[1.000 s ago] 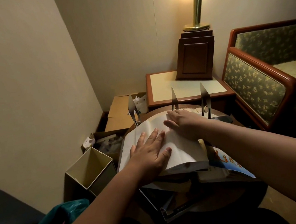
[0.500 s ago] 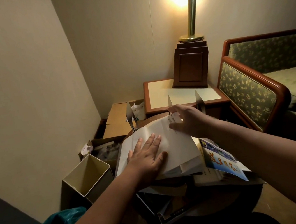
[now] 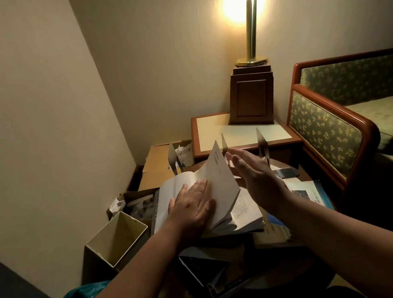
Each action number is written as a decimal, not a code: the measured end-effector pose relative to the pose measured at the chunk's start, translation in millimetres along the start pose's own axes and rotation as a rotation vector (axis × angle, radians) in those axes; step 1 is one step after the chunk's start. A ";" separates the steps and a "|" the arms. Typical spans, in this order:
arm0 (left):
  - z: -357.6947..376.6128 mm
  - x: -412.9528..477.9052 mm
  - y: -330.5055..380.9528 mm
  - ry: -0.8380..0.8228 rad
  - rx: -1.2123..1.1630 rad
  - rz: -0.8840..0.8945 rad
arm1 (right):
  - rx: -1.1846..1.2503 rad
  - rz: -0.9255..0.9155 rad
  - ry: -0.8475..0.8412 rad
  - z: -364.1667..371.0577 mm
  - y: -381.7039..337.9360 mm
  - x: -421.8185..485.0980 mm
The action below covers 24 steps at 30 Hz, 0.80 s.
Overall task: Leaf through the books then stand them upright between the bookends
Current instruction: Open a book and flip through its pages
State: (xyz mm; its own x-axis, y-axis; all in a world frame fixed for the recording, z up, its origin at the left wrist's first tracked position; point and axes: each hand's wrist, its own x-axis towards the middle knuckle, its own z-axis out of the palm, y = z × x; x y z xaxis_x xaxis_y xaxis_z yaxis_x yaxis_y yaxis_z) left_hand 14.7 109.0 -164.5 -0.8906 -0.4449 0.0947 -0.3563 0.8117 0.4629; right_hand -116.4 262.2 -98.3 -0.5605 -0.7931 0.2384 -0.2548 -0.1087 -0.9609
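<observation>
An open white book point(image 3: 220, 188) lies on a pile of other books point(image 3: 271, 234) on a round dark table. My left hand point(image 3: 193, 206) presses flat on its left-hand pages. A sheaf of pages stands up in mid-turn, and my right hand point(image 3: 251, 176) is beside it with straight fingers, just right of the raised leaf. Printed text shows on the right-hand page beneath. Three thin metal bookends point(image 3: 263, 145) stand upright at the table's far edge, behind the book. A blue-covered book point(image 3: 306, 193) lies to the right, under my right forearm.
A cream open-topped box point(image 3: 117, 236) stands on the floor at the left, with cardboard boxes point(image 3: 157, 164) behind it. A side table point(image 3: 238, 130) with a brass lamp point(image 3: 249, 39) sits beyond. A green upholstered sofa point(image 3: 337, 125) flanks the right. A wall closes the left.
The book was closed under both hands. My right hand lifted the cover and front pages at the far corner and swung them up towards the left; the camera tilted upward.
</observation>
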 end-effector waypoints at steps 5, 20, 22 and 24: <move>-12.3 -7.4 -4.7 0.124 -0.185 0.055 | 0.024 -0.041 -0.091 18.2 1.7 -1.1; -57.1 -26.1 -18.7 0.240 -0.759 -0.069 | -0.752 -0.384 -0.213 51.6 23.0 2.3; -56.6 -26.3 -23.0 0.226 -0.691 -0.075 | -0.797 -0.317 -0.217 51.4 23.7 2.4; -56.2 -27.1 -25.4 0.236 -0.609 -0.078 | -0.841 -0.268 -0.237 51.2 25.0 2.2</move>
State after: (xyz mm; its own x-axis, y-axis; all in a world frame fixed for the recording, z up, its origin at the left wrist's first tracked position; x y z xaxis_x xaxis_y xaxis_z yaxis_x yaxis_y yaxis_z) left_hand 63.8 79.2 -129.3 -0.7578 -0.6211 0.1998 -0.1314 0.4453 0.8857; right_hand -83.7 227.0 -129.0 -0.2467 -0.9167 0.3144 -0.8954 0.0915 -0.4358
